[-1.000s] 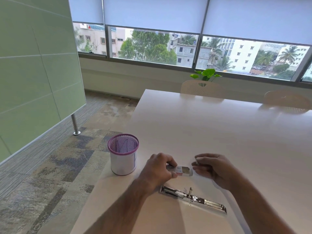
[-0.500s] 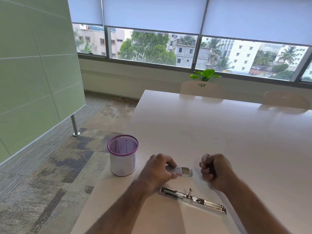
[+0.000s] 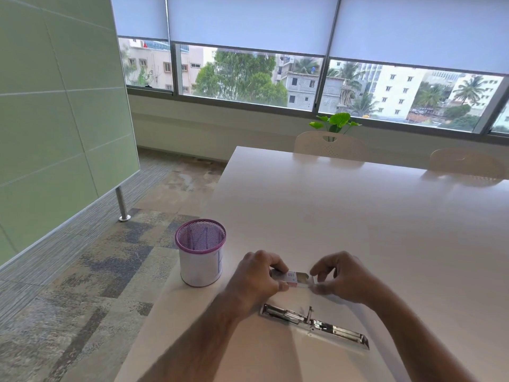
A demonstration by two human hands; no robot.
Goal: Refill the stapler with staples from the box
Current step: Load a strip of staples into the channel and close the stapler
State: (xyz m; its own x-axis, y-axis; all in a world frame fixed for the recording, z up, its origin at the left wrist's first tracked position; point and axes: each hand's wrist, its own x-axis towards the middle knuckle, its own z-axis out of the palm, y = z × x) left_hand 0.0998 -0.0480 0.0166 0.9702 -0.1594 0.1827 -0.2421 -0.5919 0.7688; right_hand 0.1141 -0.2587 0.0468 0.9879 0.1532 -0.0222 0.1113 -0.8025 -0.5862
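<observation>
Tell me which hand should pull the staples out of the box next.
Right. The left hand already grips the staple box and steadies it, while the right hand's fingertips are at the box's open end. The opened stapler lies just below, near both hands.
</observation>
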